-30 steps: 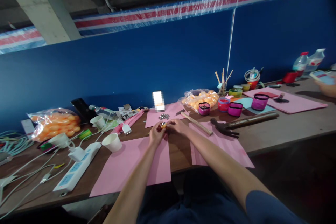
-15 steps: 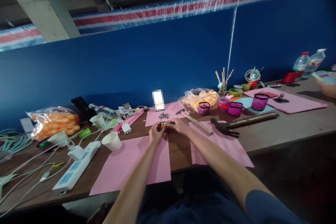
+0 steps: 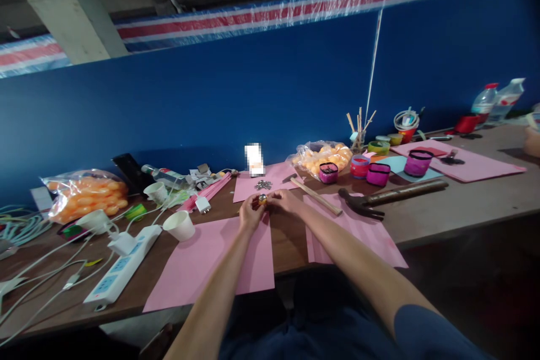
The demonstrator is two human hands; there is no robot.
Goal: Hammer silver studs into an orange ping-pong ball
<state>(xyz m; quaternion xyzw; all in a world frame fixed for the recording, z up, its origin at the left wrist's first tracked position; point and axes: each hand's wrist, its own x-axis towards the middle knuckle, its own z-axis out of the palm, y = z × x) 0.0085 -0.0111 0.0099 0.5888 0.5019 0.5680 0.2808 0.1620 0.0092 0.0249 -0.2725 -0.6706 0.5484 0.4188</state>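
Note:
My left hand (image 3: 251, 212) is closed round a small roundish object (image 3: 262, 199), shiny silver on top and yellow-orange below; its exact kind I cannot make out. Beside it my right hand (image 3: 286, 202) has its fingers bent together at the object's right side, and whatever is between them is hidden. Just beyond both hands, a small heap of shiny metal pieces (image 3: 264, 185) lies on a pink sheet (image 3: 242, 192). Another pink sheet (image 3: 202, 259) spreads under my left forearm. A small wooden-handled hammer (image 3: 318, 197) lies to the right of my right hand.
A claw hammer (image 3: 396, 196) rests across the right side. Bags of orange balls (image 3: 90, 197) stand left and at the back. Nearer left are a paper cup (image 3: 179, 226), a power strip (image 3: 122, 267) and loose cables. Purple containers (image 3: 418, 163) sit right. Another person's hand (image 3: 532, 140) shows at the right edge.
My hands and the small object stay nearly in place. At the far right, the other person's hand and the item in it have shifted to the right, partly out of view.

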